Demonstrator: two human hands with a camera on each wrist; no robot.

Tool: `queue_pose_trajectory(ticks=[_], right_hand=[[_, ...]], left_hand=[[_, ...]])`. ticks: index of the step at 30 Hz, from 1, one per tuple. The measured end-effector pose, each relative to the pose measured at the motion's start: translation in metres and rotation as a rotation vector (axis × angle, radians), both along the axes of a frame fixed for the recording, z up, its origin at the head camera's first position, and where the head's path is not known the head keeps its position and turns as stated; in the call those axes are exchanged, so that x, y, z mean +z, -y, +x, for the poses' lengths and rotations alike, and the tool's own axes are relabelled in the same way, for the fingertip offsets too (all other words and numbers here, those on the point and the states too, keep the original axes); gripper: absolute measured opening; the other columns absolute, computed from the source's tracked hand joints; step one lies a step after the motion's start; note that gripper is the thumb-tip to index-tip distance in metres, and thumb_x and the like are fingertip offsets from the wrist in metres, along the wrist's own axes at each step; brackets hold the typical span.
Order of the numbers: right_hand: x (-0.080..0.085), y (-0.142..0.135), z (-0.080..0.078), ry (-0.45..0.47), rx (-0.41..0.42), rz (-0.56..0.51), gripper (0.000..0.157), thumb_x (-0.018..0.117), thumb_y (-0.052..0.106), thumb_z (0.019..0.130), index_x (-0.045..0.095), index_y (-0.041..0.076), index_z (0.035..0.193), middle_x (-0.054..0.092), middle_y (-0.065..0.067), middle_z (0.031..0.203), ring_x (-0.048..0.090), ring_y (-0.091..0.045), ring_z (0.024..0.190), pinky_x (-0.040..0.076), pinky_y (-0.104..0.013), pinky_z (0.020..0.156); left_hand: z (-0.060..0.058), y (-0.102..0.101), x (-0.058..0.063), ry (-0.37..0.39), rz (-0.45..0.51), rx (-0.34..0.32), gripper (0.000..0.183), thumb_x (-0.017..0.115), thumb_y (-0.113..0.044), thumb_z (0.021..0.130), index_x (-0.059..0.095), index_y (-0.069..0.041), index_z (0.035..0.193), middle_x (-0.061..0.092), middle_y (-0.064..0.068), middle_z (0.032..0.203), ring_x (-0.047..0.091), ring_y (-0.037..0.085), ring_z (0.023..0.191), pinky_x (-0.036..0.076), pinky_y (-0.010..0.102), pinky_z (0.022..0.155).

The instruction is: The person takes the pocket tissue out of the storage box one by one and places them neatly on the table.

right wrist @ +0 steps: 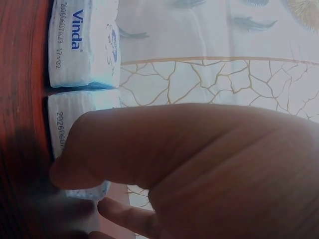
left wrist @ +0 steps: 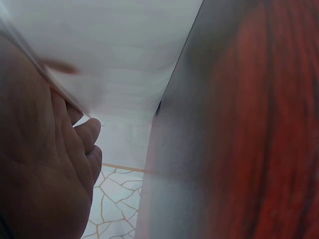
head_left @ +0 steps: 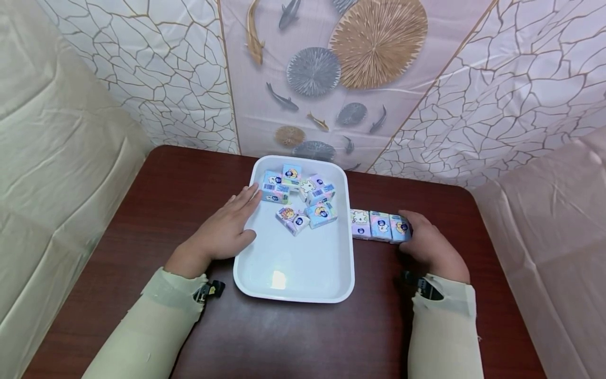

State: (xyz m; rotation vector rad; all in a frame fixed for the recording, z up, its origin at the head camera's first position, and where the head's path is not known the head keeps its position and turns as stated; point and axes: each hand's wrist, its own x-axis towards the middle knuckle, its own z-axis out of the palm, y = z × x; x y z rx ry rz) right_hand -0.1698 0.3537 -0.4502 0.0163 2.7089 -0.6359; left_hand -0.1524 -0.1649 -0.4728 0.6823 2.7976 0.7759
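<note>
A white tray holds several small pastel tissue packs toward its far end. My left hand rests along the tray's left rim, fingers straight and thumb over the inside. In the left wrist view, the left palm lies against the tray's white side. Right of the tray, three tissue packs stand side by side in a row. My right hand grips the end pack, thumb on its near face. The middle pack and the left pack adjoin it.
The dark reddish-brown table carries the tray and the row. A patterned cloth hangs behind the table's back edge. Pale cloth walls stand on both sides. The row's left end is close against the tray's right rim.
</note>
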Motion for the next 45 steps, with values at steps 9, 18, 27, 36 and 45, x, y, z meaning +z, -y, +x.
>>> queue_pose_trajectory(ticks=[9,18,27,36,45], right_hand=[[0.006,0.003,0.001,-0.038,0.042,0.043,0.098,0.078,0.004,0.095,0.027,0.01,0.178,0.023,-0.03,0.182,0.035,-0.053,0.156,0.04,-0.078,0.124],[0.028,0.014,0.008,-0.087,0.047,0.071,0.096,0.081,0.01,0.097,0.03,0.013,0.179,0.021,-0.029,0.183,0.028,-0.06,0.162,0.04,-0.081,0.122],[0.048,0.027,0.014,-0.12,0.045,0.104,0.092,0.08,0.014,0.099,0.032,0.015,0.178,0.018,-0.029,0.184,0.027,-0.065,0.16,0.044,-0.083,0.116],[0.068,0.048,0.025,-0.214,0.125,0.082,0.086,0.081,0.013,0.097,0.041,0.014,0.174,0.027,-0.026,0.182,0.034,-0.063,0.157,0.046,-0.08,0.117],[0.082,0.08,0.034,-0.251,0.186,0.05,0.073,0.081,0.012,0.099,0.052,0.015,0.165,0.039,-0.02,0.177,0.042,-0.05,0.157,0.051,-0.073,0.117]], left_hand=[[0.0,0.0,0.0,0.006,0.002,0.002,0.089,0.055,-0.029,0.106,0.011,-0.014,0.182,-0.003,-0.002,0.192,-0.001,0.029,0.179,0.011,0.06,0.144],[0.0,0.0,0.0,0.005,0.002,0.002,0.089,0.055,-0.029,0.106,0.011,-0.013,0.182,-0.003,-0.001,0.192,-0.001,0.029,0.179,0.011,0.06,0.144],[-0.001,0.0,0.0,0.004,-0.001,0.004,0.09,0.056,-0.029,0.106,0.011,-0.014,0.182,-0.002,0.0,0.192,0.0,0.03,0.179,0.011,0.06,0.144],[0.0,-0.001,0.001,0.008,-0.003,0.006,0.09,0.056,-0.03,0.106,0.011,-0.015,0.182,-0.003,-0.002,0.192,-0.001,0.028,0.179,0.011,0.059,0.144],[0.0,0.0,0.0,-0.002,-0.002,-0.001,0.089,0.055,-0.029,0.106,0.011,-0.014,0.182,-0.002,-0.001,0.192,0.0,0.03,0.179,0.012,0.06,0.144]])
